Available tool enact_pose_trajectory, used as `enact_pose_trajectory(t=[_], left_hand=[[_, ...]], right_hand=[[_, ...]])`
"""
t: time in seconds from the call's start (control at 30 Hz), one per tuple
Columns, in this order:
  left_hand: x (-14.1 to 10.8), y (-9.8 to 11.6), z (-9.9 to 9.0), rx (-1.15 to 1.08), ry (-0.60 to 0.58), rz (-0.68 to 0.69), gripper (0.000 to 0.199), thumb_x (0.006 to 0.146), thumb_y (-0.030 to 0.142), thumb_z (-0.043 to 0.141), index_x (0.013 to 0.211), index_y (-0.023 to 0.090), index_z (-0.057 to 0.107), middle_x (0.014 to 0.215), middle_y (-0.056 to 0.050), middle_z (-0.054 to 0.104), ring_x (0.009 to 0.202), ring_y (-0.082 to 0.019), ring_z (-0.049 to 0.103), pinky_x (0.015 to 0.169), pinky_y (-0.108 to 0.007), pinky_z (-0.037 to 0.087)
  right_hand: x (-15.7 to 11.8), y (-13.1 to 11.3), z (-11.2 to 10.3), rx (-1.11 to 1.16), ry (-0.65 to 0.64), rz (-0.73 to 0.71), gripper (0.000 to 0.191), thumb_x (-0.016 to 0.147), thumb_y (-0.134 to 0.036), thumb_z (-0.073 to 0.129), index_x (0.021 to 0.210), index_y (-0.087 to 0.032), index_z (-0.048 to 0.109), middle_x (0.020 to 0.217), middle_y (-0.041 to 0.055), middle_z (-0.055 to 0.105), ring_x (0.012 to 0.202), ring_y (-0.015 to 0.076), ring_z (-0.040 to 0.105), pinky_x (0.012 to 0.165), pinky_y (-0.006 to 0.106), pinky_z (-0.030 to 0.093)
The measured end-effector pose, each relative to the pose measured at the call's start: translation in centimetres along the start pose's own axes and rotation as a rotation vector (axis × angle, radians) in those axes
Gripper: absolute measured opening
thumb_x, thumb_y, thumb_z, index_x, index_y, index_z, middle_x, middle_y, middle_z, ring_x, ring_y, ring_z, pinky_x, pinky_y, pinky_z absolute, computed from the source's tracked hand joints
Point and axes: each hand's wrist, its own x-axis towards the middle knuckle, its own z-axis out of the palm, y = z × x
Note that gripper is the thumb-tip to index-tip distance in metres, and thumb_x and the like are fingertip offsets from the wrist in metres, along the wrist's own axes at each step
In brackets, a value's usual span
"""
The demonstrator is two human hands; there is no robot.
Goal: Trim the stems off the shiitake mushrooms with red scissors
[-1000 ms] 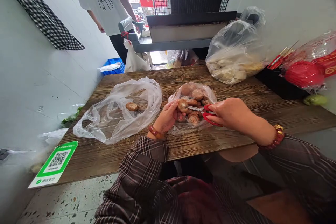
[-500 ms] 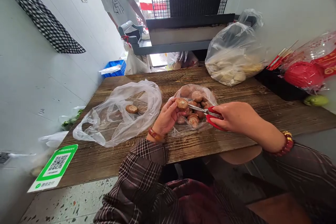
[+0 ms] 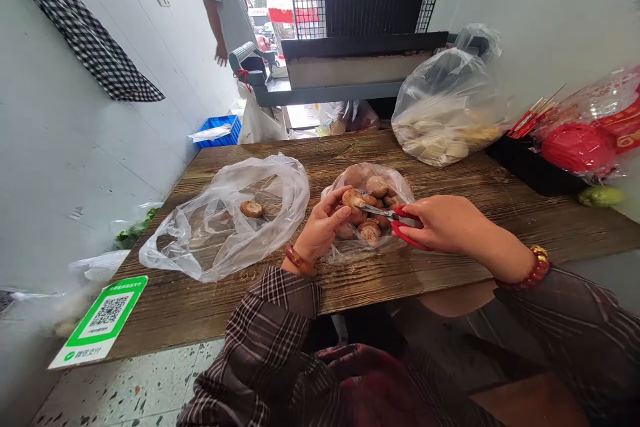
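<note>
Mushroom [image 3: 352, 198] in the left hand [image 3: 323, 223] sits over the left part of the full bag [image 3: 401, 181], as the camera sees it. The left thumb and fingers are bent and pinch it, with only its cap between them. Its pale stem points right, toward the scissors [image 3: 390, 215]. The right hand [image 3: 445, 219] is at the right side of the full bag, with its fingers curled around the red handles. The scissors run long from right to left across the full bag, tips at the stem. It is hard to tell if the blades touch the stem, or how wide apart they are. The left hand is nearer, since it has hold of the mushroom; only the scissors in the right hand reach that far. More mushrooms [image 3: 370, 232] lie in the full bag. Left of the full bag, a loose bag [image 3: 296, 180] lies with a lone mushroom [image 3: 251, 209] showing.
</note>
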Motion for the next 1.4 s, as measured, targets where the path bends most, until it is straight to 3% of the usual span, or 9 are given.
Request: enact_pose_trajectory(t=[0.37,0.63,0.77,0.9,1.0,1.1,1.17,1.3,1.4], left_hand=[[0.1,-0.2,-0.5,0.047,0.021,0.018,0.051,0.078,0.035,0.090,0.126,0.024,0.076,0.123,-0.007,0.075,0.112,-0.023,0.068,0.103,-0.037,0.051],[-0.2,0.6,0.1,-0.023,-0.040,-0.038,0.049,0.076,0.026,0.090,0.122,0.023,0.074,0.119,-0.006,0.075,0.111,-0.021,0.067,0.102,-0.033,0.051],[-0.2,0.6,0.0,-0.065,0.009,-0.003,0.054,0.076,0.023,0.090,0.126,0.027,0.069,0.121,-0.004,0.073,0.111,-0.019,0.068,0.101,-0.031,0.051],[-0.1,0.5,-0.1,-0.047,0.024,0.006,0.068,0.074,0.022,0.091,0.136,0.029,0.066,0.134,-0.005,0.069,0.117,-0.021,0.067,0.102,-0.032,0.052],[-0.2,0.4,-0.1,-0.026,0.026,-0.026,0.067,0.075,0.023,0.090,0.138,0.028,0.067,0.135,-0.007,0.069,0.108,-0.022,0.069,0.086,-0.029,0.058],[-0.2,0.4,-0.2,-0.004,0.030,-0.029,0.068,0.076,0.023,0.090,0.138,0.029,0.065,0.131,-0.006,0.069,0.100,-0.021,0.071,0.069,-0.023,0.056],[-0.2,0.5,-0.1,-0.015,0.020,-0.015,0.067,0.075,0.023,0.091,0.136,0.029,0.064,0.128,-0.006,0.070,0.101,-0.021,0.072,0.072,-0.024,0.058],[-0.1,0.6,0.2,-0.091,0.001,-0.036,0.059,0.079,0.030,0.089,0.131,0.026,0.064,0.123,-0.006,0.072,0.107,-0.023,0.074,0.097,-0.036,0.060],[-0.1,0.6,0.4,-0.124,0.004,-0.063,0.046,0.085,0.039,0.084,0.125,0.025,0.065,0.124,-0.007,0.072,0.107,-0.023,0.074,0.097,-0.039,0.060]], right_hand=[[0.6,-1.5,-0.7,-0.048,-0.029,0.007,0.047,0.103,-0.053,0.048,0.098,-0.019,0.079,0.096,0.0144,0.081,0.089,0.0280,0.076,0.058,0.033,0.024],[-0.1,0.2,0.3,0.017,0.000,0.012,0.044,0.100,-0.055,0.050,0.109,-0.023,0.080,0.098,0.0123,0.082,0.088,0.0275,0.075,0.059,0.031,0.029],[-0.9,1.5,1.4,0.176,0.019,0.014,0.043,0.097,-0.056,0.052,0.109,-0.026,0.081,0.088,0.0072,0.080,0.082,0.0253,0.073,0.059,0.031,0.031],[-1.1,1.3,2.3,0.334,0.014,0.014,0.042,0.097,-0.056,0.051,0.099,-0.026,0.081,0.079,0.0037,0.078,0.072,0.0210,0.069,0.059,0.030,0.030],[-0.8,0.6,2.5,0.386,0.009,0.020,0.041,0.097,-0.055,0.052,0.091,-0.025,0.079,0.077,0.0038,0.077,0.069,0.0197,0.067,0.059,0.030,0.029],[-0.6,0.2,2.5,0.403,0.007,0.036,0.043,0.097,-0.056,0.051,0.087,-0.024,0.077,0.074,0.0042,0.075,0.067,0.0195,0.065,0.058,0.030,0.028],[-0.5,0.3,2.4,0.408,0.015,0.041,0.043,0.097,-0.055,0.050,0.086,-0.023,0.077,0.072,0.0040,0.074,0.065,0.0189,0.063,0.058,0.030,0.027],[-0.6,0.6,2.6,0.414,0.031,0.056,0.043,0.097,-0.054,0.049,0.081,-0.023,0.074,0.069,0.0033,0.072,0.062,0.0176,0.061,0.057,0.030,0.026],[-0.7,0.9,2.8,0.393,0.021,0.088,0.047,0.097,-0.057,0.047,0.076,-0.023,0.071,0.067,0.0036,0.071,0.061,0.0179,0.061,0.056,0.030,0.026]])
